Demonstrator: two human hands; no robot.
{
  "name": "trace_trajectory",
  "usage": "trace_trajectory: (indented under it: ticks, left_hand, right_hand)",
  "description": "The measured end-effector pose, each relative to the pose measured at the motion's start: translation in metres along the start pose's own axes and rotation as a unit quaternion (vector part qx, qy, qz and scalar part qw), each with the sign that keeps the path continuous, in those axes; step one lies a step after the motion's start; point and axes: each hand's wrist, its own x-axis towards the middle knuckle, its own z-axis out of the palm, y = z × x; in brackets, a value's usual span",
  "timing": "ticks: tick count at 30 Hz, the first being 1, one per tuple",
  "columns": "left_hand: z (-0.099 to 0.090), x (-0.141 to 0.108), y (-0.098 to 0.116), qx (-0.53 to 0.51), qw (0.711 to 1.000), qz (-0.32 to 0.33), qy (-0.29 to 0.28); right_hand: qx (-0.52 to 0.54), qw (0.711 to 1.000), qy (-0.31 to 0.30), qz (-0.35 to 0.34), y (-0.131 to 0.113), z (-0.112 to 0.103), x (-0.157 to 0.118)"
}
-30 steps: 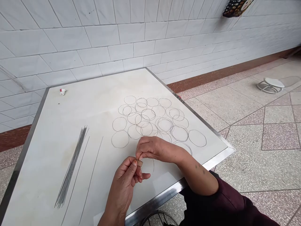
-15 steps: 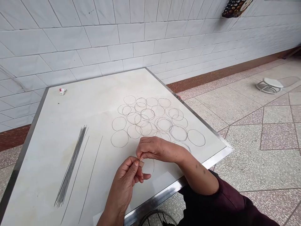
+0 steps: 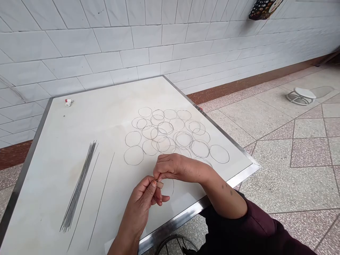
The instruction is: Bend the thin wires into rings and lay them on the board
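Observation:
My left hand (image 3: pixel 145 196) and my right hand (image 3: pixel 176 168) meet near the table's front edge, thumbs and fingertips pinched together on a thin wire loop (image 3: pixel 173 187). The loop's curve shows just below my right hand, and its ends are hidden between the fingers. A tan band wraps one finger of my left hand. Beyond my hands, many thin wire rings (image 3: pixel 134 155) lie overlapping on the white table (image 3: pixel 106 120). To the left lies a bundle of straight wires (image 3: pixel 78 191), with two single wires (image 3: pixel 101 200) beside it.
A small red and white object (image 3: pixel 69 102) sits at the table's far left corner. Behind the table stands a white tiled wall (image 3: pixel 111 39). On the floor at right is a round white-topped stool (image 3: pixel 302 95), and a dark patterned item (image 3: pixel 264 9) hangs on the wall.
The view has shifted slightly, so the table and rings appear a little further left. Both hands keep nearly the same pinched pose, and less of the loop between them shows.

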Motion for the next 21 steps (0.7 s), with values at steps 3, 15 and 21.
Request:
trace_trajectory:
  ticks: [3,15,21]
  left_hand:
    - [0.0001,-0.0003,-0.0001,0.001,1.0,-0.005,0.004]
    - [0.0003,0.0028,0.0023,-0.074,0.996,0.003,0.039]
    - [0.0007,0.0025,0.0015,-0.095,0.995,-0.009,0.044]
  right_hand:
    - [0.008,1.0,-0.008,0.002,0.0003,0.0003,-0.0003]
    - [0.01,0.999,0.032,-0.007,0.0023,0.0025,0.0031]
    - [-0.043,0.998,0.031,-0.021,0.0042,0.0045,0.0039]
